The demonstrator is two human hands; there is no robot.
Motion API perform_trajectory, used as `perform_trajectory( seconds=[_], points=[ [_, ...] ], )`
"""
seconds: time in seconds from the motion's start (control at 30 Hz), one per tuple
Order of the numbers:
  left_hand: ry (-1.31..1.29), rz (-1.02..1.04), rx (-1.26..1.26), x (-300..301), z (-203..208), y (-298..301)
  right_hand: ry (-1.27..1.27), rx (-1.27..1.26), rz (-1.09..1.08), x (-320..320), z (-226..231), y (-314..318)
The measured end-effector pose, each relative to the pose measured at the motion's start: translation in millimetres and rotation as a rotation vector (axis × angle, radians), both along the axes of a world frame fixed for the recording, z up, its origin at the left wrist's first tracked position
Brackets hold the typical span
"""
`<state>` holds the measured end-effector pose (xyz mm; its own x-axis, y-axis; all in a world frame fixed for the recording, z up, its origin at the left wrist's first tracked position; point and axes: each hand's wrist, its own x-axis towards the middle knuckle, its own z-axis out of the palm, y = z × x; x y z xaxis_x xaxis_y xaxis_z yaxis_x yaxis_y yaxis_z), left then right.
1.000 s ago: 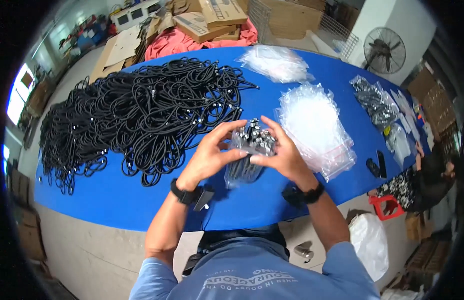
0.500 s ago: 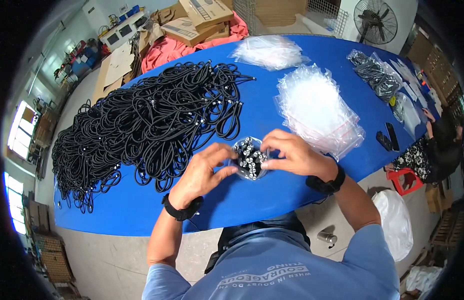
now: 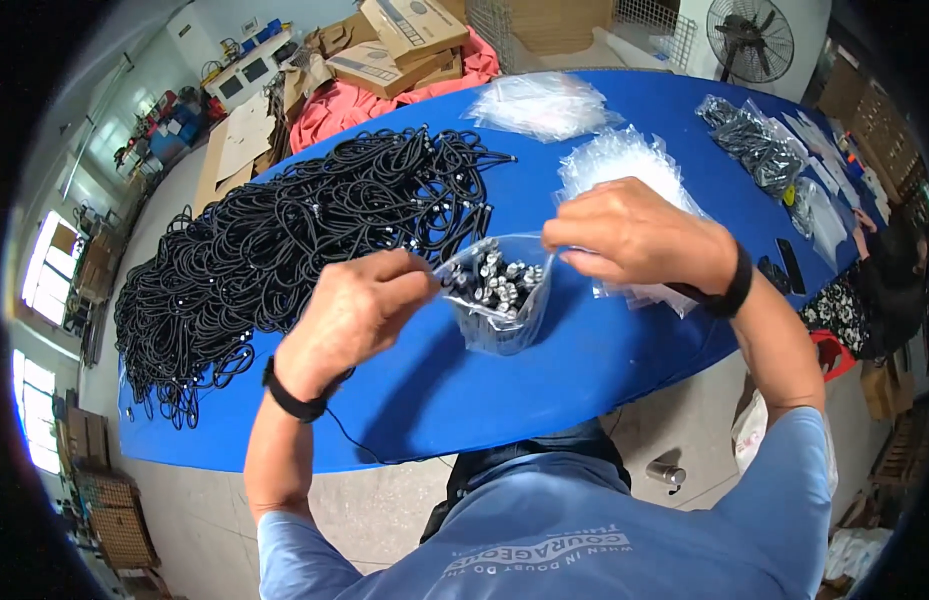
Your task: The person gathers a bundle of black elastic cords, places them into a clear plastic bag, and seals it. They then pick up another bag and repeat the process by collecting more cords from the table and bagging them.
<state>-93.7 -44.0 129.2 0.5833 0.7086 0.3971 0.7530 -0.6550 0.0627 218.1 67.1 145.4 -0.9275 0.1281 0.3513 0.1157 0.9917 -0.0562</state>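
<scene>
The rim of the clear bag (image 3: 504, 341) is now pinched at opposite sides by the left grip (image 3: 359, 308) and the right grip (image 3: 639, 236), set farther apart than a moment ago. The mouth is thus spread; black cords (image 3: 498, 284) are contained between both grips, silver ends exposed.

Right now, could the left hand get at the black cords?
Probably yes: the black cords lie just past the left hand with nothing visible between, though it holds the bag and would likely need to let go.
</scene>
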Motion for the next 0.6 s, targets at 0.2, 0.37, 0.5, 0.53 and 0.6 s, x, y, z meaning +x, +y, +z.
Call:
perform_trajectory(
  seconds=[0.2,0.37,0.5,0.53,0.6],
  points=[
    [0.220,-0.074,-0.151,-5.0,-28.5,16.8,-0.123,0.040,-0.003,-2.6,-42.4,6.9],
    [-0.053,-0.047,-0.168,-5.3,-33.6,19.0,0.046,-0.161,-0.024,-6.0,-49.3,4.2],
    [-0.230,-0.144,-0.068,-17.1,-34.2,26.0,0.021,-0.202,-0.007,3.3,-52.4,17.2],
    [-0.222,-0.126,-0.125,-19.7,-47.3,31.6,0.016,-0.185,0.020,5.8,-68.2,25.1],
    [-0.209,-0.078,-0.261,-17.9,-60.1,30.5,0.011,-0.184,0.054,-0.7,-71.7,21.3]
  ],
)
